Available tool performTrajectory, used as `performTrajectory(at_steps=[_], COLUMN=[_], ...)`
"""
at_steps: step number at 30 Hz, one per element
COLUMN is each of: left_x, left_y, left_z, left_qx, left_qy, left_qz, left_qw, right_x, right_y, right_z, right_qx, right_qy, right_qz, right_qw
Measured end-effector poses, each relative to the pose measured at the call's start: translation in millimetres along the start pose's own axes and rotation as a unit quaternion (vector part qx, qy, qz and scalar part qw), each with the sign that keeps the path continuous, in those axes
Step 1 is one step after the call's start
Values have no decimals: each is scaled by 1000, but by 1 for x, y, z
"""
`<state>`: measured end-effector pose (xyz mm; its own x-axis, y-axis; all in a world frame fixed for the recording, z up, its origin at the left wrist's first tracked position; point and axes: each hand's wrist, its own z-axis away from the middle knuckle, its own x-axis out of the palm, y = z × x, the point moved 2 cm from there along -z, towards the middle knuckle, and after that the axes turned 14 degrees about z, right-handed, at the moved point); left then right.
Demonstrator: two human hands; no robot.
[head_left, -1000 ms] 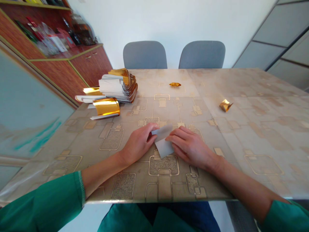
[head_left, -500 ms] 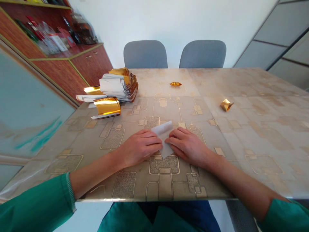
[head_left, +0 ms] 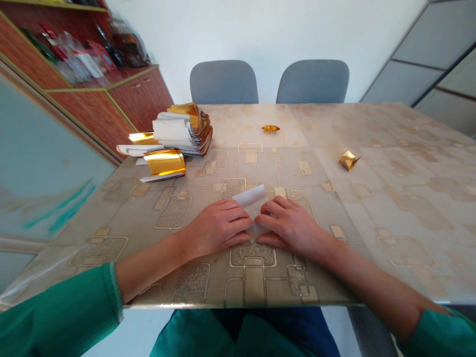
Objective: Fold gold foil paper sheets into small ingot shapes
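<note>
The left hand [head_left: 219,225] and right hand [head_left: 292,223] touched the white paper [head_left: 252,196] over the counter [head_left: 372,208]; I couldn't tell if either grip pinched it.

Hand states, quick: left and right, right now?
Left hand: fingers bent, on the white paper; pinching or just pressing, can't tell.
Right hand: fingers bent, at the same paper; grip can't be told either.

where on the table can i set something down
The widest bare patch of tabletop lies right of the folded gold piece; another lies between it and the narrow gold piece. Crowded: around the paper stack at left, and near centre, where left hand and right hand touch white paper.
</note>
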<state>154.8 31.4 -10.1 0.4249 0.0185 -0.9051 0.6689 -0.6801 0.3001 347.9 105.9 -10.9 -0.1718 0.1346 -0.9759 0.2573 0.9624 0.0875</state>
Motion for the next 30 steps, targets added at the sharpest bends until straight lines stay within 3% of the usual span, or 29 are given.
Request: performTrajectory(at_steps=[6, 13, 23, 26, 30], left_x=[1, 9, 3, -6, -14], left_y=[0, 4, -2, -5, -10], left_z=[-1, -5, 4, 6, 5], left_qx=[-13, 3, -34, -37, -119], left_qy=[-18, 21, 45, 88, 169], left_qz=[14, -31, 79, 76, 30], left_qw=[1000, 999, 995, 993, 978], right_x=[3, -3, 2, 1, 0], right_y=[0, -1, -2, -1, -1], right_z=[-3, -2, 0, 0, -1], right_qx=[1, 6, 34, 29, 28], right_qy=[13, -7, 9, 14, 19], right_qz=[16, -28, -28, -36, -34], right_qw=[1000, 1000, 999, 999, 999])
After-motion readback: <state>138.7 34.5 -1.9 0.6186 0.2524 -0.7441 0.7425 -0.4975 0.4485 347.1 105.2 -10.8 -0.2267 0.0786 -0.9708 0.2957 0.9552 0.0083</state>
